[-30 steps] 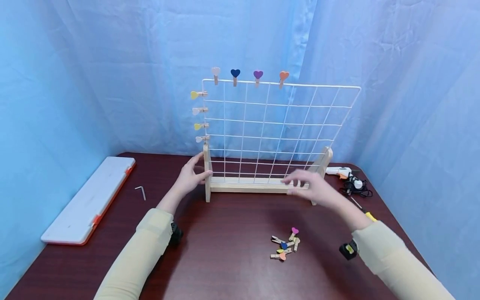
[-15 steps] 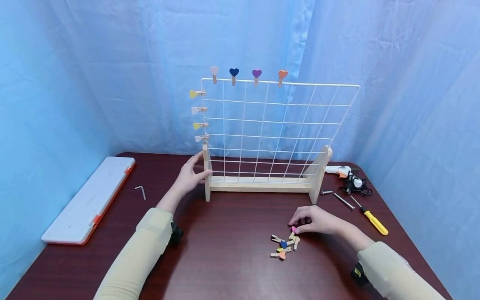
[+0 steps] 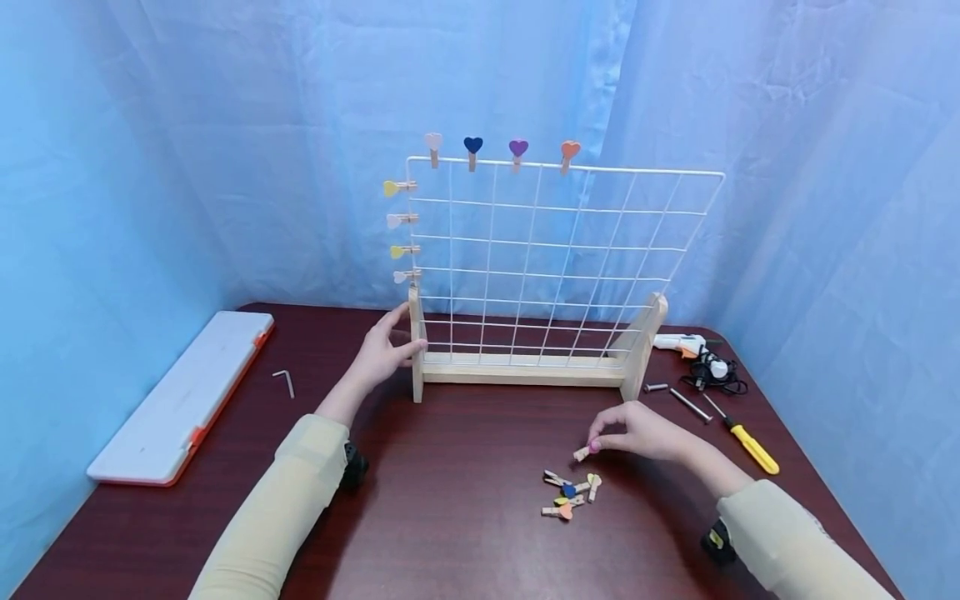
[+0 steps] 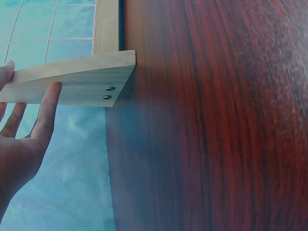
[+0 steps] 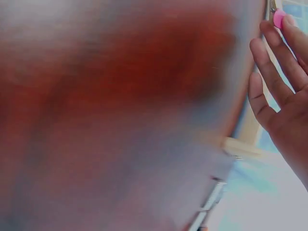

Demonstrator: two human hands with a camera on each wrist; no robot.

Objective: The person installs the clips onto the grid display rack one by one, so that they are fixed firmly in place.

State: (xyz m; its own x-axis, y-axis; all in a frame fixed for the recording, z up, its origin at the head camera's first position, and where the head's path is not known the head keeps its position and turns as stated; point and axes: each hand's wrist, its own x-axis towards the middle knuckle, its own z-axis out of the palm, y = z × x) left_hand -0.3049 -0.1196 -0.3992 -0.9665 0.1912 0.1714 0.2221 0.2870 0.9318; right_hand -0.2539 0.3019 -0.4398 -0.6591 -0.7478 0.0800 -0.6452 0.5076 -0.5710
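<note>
My right hand (image 3: pixel 637 429) pinches a small wooden clothespin with a pink heart (image 3: pixel 583 452) between thumb and fingertips, above the table. The pink heart (image 5: pixel 279 19) shows at the fingertips in the right wrist view. My left hand (image 3: pixel 380 350) holds the left wooden end board (image 3: pixel 417 367) of a stand, with the thumb at one edge and the fingers against its outer face (image 4: pixel 77 86). A white wire grid (image 3: pixel 547 225) rises from this stand. Heart clothespins are clipped along its left edge and top, among them an orange one (image 3: pixel 570 152). Several loose clothespins (image 3: pixel 572 500) lie in front of my right hand.
A white flat case (image 3: pixel 183 392) with orange clasps and a hex key (image 3: pixel 285 382) lie to the left. On the right are a yellow-handled screwdriver (image 3: pixel 753 448), bolts (image 3: pixel 690 406) and a white glue gun (image 3: pixel 678 342) with a black cord. Blue curtains surround the table.
My right hand has come down from the grid's lower right to the pile, taken the pink-heart clothespin and lifted it slightly. My left hand has stayed on the end board.
</note>
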